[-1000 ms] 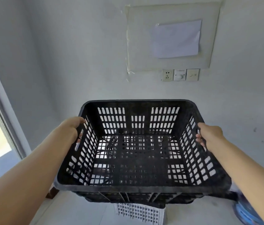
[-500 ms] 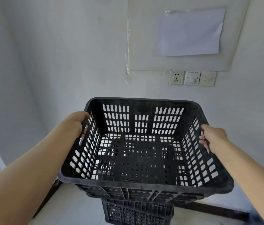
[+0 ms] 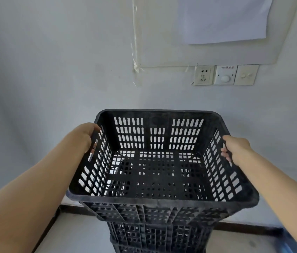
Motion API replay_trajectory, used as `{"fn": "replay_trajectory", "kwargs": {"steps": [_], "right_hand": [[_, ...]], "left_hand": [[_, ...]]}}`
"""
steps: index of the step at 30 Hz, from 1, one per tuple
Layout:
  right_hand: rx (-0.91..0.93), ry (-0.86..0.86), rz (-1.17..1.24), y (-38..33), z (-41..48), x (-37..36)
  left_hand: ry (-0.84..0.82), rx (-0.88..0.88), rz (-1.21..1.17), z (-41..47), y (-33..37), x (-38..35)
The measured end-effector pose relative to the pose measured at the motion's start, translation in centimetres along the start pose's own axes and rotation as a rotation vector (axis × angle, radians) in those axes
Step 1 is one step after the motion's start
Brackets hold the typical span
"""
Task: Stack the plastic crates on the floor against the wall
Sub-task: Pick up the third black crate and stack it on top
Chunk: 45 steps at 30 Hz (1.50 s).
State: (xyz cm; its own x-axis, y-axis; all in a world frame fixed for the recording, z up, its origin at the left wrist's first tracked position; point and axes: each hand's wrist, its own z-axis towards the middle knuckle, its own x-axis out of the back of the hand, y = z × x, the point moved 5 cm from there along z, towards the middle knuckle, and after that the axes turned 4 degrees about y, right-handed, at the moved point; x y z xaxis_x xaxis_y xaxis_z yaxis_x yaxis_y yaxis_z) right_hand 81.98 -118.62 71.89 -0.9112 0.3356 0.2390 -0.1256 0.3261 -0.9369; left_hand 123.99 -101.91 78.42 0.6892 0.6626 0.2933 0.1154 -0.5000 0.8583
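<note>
- Head view: black slotted plastic crate (image 3: 162, 199), rectangular with rounded rim corners, is held close to the grey wall (image 3: 52, 70) over a stack of black crates (image 3: 158, 234); contact with the stack is unclear.
- Left hand (image 3: 85, 136) grips the left side, fingers curled into the slots; right hand (image 3: 235, 148) grips the right side likewise.
- Stack base is cut off by the frame edge; paper sheet (image 3: 222, 19) is cropped at the top.

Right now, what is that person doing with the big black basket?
A person holds a black crate by its side walls, the left hand on one side and the right hand on the other. It is right above a stack of other black crates by the wall. Whether it already rests on them is hard to tell.
</note>
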Motion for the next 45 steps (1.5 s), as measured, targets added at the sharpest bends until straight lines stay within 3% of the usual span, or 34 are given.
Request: {"fn": "replay_trajectory", "kwargs": {"steps": [19,29,45], "right_hand": [[-0.063,0.086,-0.118,0.2,5.2,-5.7],[-0.060,0.091,-0.131,0.3,6.9,-6.8],[-0.024,0.049,-0.366,0.7,6.6,-5.6]], "left_hand": [[-0.160,0.016,0.101,9.5,2.5,-4.4],[-0.157,0.045,0.134,11.6,3.8,-6.3],[-0.131,0.054,0.277,11.2,2.9,-5.8]]}}
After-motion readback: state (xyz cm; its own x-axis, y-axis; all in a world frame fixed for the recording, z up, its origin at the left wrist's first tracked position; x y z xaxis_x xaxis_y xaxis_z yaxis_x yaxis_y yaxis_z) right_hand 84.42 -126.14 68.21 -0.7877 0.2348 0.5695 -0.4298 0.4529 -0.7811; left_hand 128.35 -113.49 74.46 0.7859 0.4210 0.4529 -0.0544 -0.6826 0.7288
